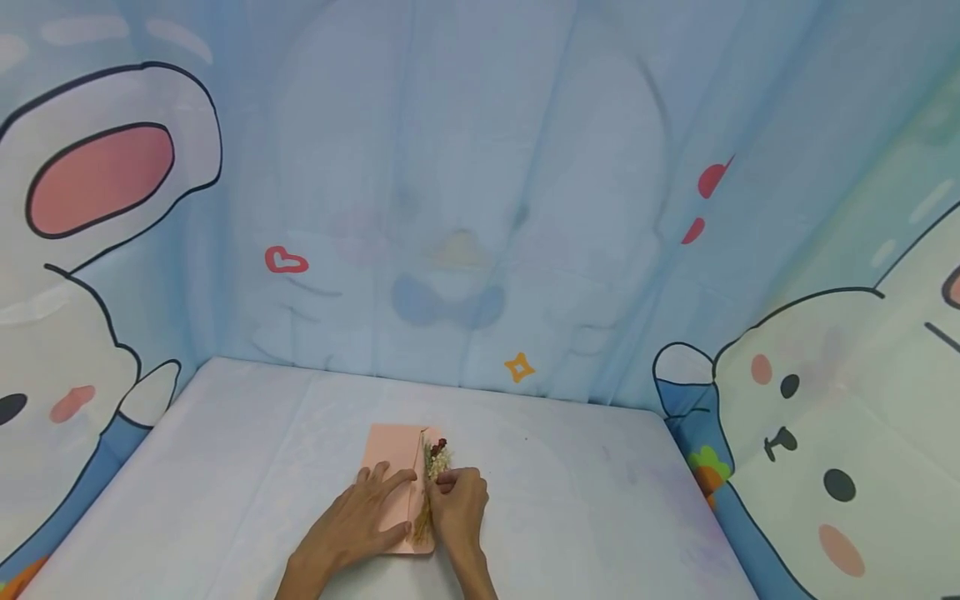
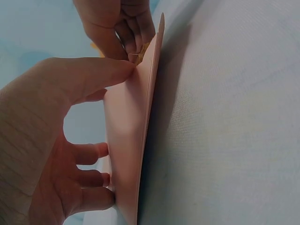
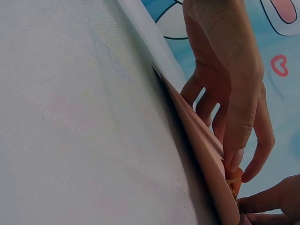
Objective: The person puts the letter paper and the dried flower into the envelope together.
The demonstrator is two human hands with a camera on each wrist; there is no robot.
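A pink folded card (image 1: 392,443) lies on the white-covered table, its right-hand part bordered by a lengthwise crease. Along that part runs a small bunch of dried flowers (image 1: 438,457), with dark red and cream heads at the far end and straw-coloured stems toward me. My left hand (image 1: 360,517) rests spread on the card; its thumb (image 2: 110,75) presses near the crease. At the right edge, my right hand (image 1: 461,504) pinches the bunch around its middle between thumb and bent fingers. In the right wrist view the stems (image 3: 233,186) show between both hands, partly hidden.
The white tablecloth (image 1: 585,500) extends around the card. Behind the table hangs a light blue curtain (image 1: 465,167) printed with cartoon rabbits, and more of it stands along the left and right sides.
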